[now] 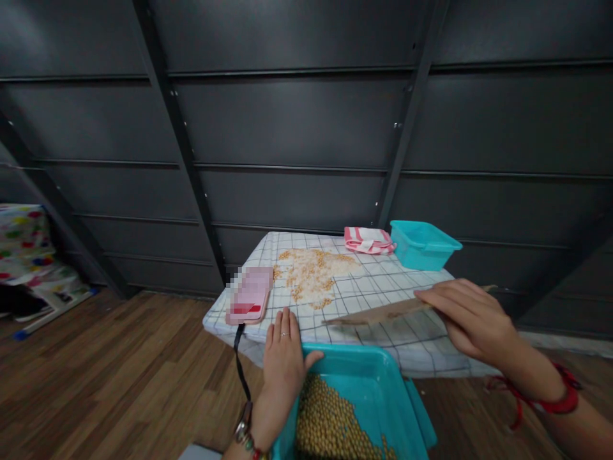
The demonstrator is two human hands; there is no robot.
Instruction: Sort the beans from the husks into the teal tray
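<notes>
My left hand (pixel 283 358) grips the near left rim of a teal tub (pixel 364 367), fingers lying on the checked tablecloth (pixel 383 287) and thumb hooked over the rim. Inside the tub lies a heap of yellow beans (pixel 330 421). My right hand (pixel 472 319) is closed round the end of a flat brown cardboard strip (pixel 378 313), held just above the cloth and pointing left. A patch of loose beans (pixel 311 271) is spread on the cloth beyond the strip.
A pink phone (pixel 249 297) with a black strap lies at the table's left edge. At the far side sit a second teal tub (pixel 421 243) and a pink-striped folded cloth (pixel 368 239). Dark metal wall behind; wooden floor; colourful bedding (pixel 26 246) at left.
</notes>
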